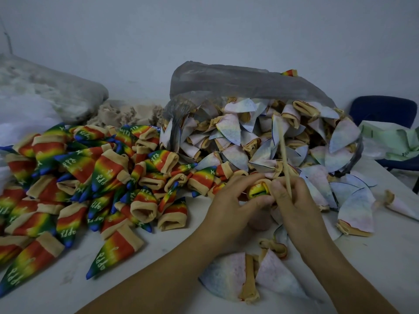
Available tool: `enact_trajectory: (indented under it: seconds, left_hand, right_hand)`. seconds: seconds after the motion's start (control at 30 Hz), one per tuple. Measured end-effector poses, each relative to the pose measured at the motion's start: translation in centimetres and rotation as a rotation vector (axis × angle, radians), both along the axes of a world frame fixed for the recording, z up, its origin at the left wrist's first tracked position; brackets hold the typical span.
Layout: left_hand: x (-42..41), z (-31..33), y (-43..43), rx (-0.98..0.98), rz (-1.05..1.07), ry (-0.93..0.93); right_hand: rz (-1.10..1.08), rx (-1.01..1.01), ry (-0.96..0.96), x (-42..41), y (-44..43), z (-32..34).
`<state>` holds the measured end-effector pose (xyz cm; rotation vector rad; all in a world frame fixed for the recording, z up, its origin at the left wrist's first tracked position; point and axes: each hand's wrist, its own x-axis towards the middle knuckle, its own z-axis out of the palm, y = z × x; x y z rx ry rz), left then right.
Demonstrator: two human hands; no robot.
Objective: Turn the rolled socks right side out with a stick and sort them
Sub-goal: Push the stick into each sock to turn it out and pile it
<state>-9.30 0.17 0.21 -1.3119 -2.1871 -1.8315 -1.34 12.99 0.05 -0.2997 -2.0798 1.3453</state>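
Between the two sock piles, the left hand pinches a half-turned sock, and the right hand grips the stick almost upright.

Crowded bench, two open patches
Bare bench lies near, between the rainbow sock pile at left and two loose pale socks, and again near right; far across, the bag spilling its pale sock heap blocks the way.
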Motion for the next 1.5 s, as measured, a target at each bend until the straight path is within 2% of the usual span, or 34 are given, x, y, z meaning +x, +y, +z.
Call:
enact_trajectory:
  seconds: [0.2, 0.37, 0.5, 0.63, 0.77, 0.97, 1.07, 1.13, 1.23, 1.37, 1.5]
  left_hand:
    - [-0.4, -0.1, -0.2, -0.088, 0.061, 0.123]
    - [0.2, 0.1, -0.1, -0.06, 0.053, 0.149]
    - [0.3, 0.2, -0.2, -0.016, 0.068, 0.089]
    - [0.2, 0.2, 0.0, 0.017, 0.141, 0.219]
    - [0.4, -0.3, 0.4, 0.032, 0.138, 0.259]
    - [0.3, -0.9, 0.6, 0.072, 0.116, 0.168]
    - [0.4, -0.8, 0.6, 0.083, 0.056, 0.013]
    - [0.5, -0.6, 0.7, 0.103, 0.001, -0.143]
    - [0.3, -0.1, 0.5, 0.093, -0.019, -0.368]
    - [0.3, 0.7, 0.3, 0.244, -0.228, -0.787]
    - [0.2, 0.8, 0.4, 0.304, -0.311, -0.912]
  right_hand:
    - [0.021, 0.132, 0.008, 0.3, 0.2, 0.7]
    - [-0.013, 0.332, -0.049, 0.2, 0.5, 0.2]
    - [-0.013, 0.278, -0.062, 0.1, 0.3, 0.2]
    - [-0.002, 0.111, -0.097, 0.0, 0.0, 0.0]
    - [-0.038, 0.137, -0.11, 0.0, -0.5, 0.0]
    - [-0.172, -0.045, -0.023, -0.3, -0.3, -0.1]
    - [-0.142, -0.187, 0.012, -0.3, -0.1, 0.1]
    - [-0.118, -0.212, 0.031, -0.3, 0.0, 0.4]
    - [-0.093, -0.131, 0.061, -0.2, -0.2, 0.9]
    - [-0.065, 0.064, 0.055, 0.1, -0.3, 1.4]
    - [-0.038, 0.148, 0.038, 0.3, 0.0, 1.2]
